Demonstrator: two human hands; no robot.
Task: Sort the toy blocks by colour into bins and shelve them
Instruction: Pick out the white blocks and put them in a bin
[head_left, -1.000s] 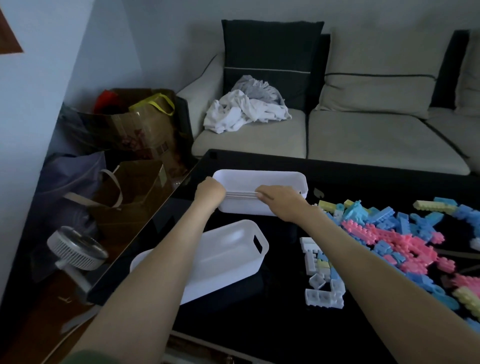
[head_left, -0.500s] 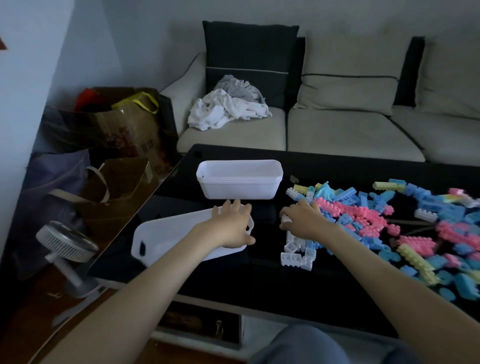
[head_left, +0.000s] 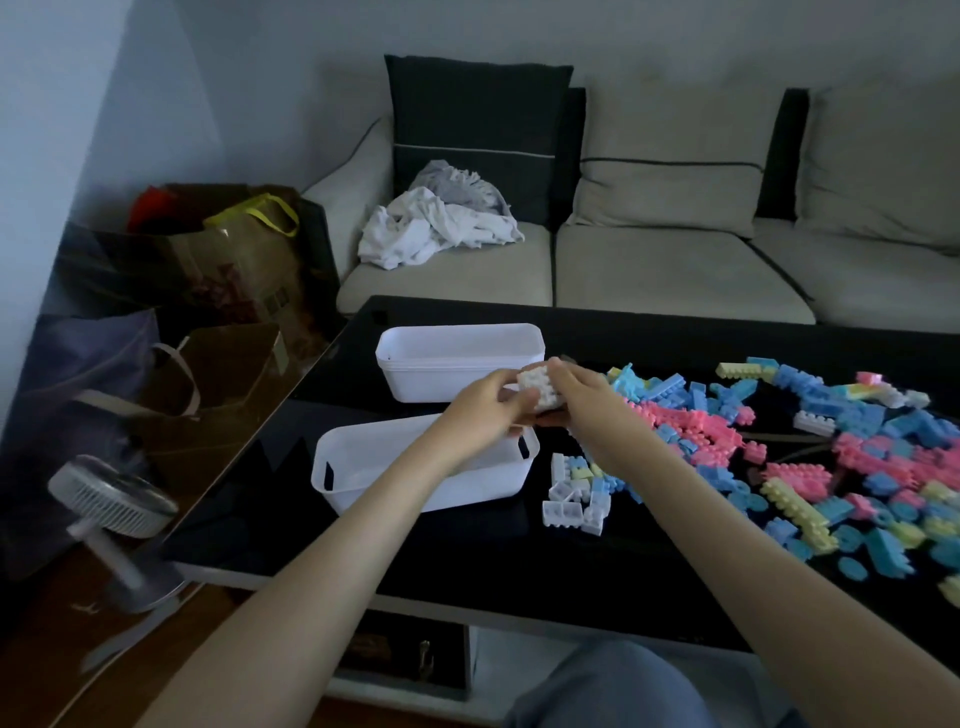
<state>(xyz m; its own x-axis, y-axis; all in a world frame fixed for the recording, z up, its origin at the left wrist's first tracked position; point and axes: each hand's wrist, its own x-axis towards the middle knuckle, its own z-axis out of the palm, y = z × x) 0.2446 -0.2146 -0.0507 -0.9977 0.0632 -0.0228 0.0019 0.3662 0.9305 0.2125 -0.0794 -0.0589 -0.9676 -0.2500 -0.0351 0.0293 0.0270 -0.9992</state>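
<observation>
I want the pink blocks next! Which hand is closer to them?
Right. The right hand is just left of the pink blocks; the left hand is farther left, by the near white bin. Both hold a white block.

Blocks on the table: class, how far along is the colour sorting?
Done: the near bin and far bin stand on the table. In hand: the left hand and right hand hold a white block by the near bin. Left: no blocks show in either bin, the pile lies mixed in pink, blue, yellow and white, and no shelf is in view.
</observation>
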